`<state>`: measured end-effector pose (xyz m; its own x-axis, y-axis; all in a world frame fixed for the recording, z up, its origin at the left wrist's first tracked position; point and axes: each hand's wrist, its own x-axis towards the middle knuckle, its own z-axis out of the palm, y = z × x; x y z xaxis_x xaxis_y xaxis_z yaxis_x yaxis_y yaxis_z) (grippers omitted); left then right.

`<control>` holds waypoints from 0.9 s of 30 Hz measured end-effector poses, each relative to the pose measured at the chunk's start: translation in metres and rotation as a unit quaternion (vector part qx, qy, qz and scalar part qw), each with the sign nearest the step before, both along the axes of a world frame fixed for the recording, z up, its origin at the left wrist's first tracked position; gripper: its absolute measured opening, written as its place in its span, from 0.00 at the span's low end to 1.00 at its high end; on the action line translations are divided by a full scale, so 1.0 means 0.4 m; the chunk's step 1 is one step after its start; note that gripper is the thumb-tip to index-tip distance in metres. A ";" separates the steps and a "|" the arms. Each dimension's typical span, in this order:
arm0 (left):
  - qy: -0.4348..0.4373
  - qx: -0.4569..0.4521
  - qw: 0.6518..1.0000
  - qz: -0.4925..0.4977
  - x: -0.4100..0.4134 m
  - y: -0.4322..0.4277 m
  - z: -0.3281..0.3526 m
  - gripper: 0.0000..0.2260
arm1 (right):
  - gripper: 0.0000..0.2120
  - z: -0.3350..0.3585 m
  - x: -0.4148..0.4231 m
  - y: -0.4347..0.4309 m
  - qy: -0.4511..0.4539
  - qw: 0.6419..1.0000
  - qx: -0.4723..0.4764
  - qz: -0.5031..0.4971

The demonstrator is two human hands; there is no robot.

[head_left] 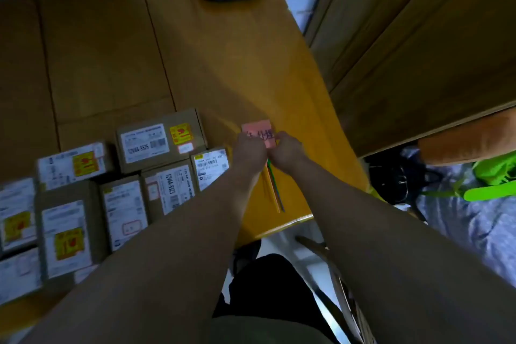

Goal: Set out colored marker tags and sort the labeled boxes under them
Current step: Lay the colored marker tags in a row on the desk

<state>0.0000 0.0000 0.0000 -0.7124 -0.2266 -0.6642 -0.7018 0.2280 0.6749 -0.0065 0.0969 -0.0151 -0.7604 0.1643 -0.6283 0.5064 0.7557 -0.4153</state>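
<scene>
The pink tag (259, 130), marked with dark handwriting, is held low over the right part of the surface (223, 78), just right of the labelled boxes (156, 144), which are packed together at the near left. Its near edge is pinched from the left by the left hand (248, 154) and from the right by the right hand (285, 151), with the fingers of both curled. Whether the tag already touches the surface cannot be told, because the picture is blurred. If the two hands release unevenly, the tag is likely to be laid askew or creased. Thin coloured strips (275, 190) lie under the wrists, close to the near edge. Whether these are further tags cannot be determined, but they could be swept off by a withdrawing forearm. The nearest box is close to the left forearm and could be nudged out of line. Little room is left between the tag and the right edge, so boxes placed below it may overhang.
</scene>
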 end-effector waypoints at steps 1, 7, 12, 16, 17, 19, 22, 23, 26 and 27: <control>-0.027 0.046 0.998 0.043 -0.018 0.008 -0.006 0.16 | 0.21 -0.017 -0.011 0.001 -0.002 0.999 -0.015 -0.033; -0.064 -0.041 0.996 0.051 -0.050 0.021 -0.045 0.13 | 0.21 -0.092 -0.041 -0.006 0.026 0.978 -0.038 -0.202; -0.079 0.201 0.942 0.256 -0.045 0.016 -0.070 0.10 | 0.09 -0.105 -0.045 -0.015 0.008 0.966 -0.097 -0.238; -0.072 0.198 0.948 0.238 -0.033 0.008 -0.069 0.15 | 0.06 -0.096 -0.051 -0.010 0.033 0.963 -0.129 -0.236; -0.076 0.206 0.948 0.229 -0.032 0.004 -0.062 0.14 | 0.06 -0.085 -0.056 -0.009 0.045 0.961 -0.137 -0.235; -0.065 0.209 0.951 0.219 -0.036 -0.005 -0.048 0.08 | 0.07 -0.054 -0.071 -0.006 0.065 0.959 -0.142 -0.236; 0.010 0.136 0.962 0.237 -0.055 -0.031 -0.014 0.15 | 0.04 0.008 -0.105 -0.007 0.096 0.946 -0.194 -0.242; 0.042 0.113 0.963 0.240 -0.062 -0.047 0.009 0.14 | 0.03 0.034 -0.118 -0.014 0.104 0.936 -0.232 -0.245; 0.122 0.070 0.966 0.218 -0.083 -0.118 0.073 0.08 | 0.06 0.133 -0.153 -0.062 0.116 0.907 -0.331 -0.232; 0.147 0.072 0.962 0.218 -0.089 -0.149 0.102 0.08 | 0.06 0.170 -0.163 -0.088 0.119 0.902 -0.351 -0.219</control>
<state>-0.0355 -0.0597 0.0409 -0.7325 -0.4669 -0.4954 -0.4841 -0.1543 0.8613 -0.0716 0.0619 0.0528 -0.8462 0.1061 -0.5222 0.5262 0.0122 -0.8503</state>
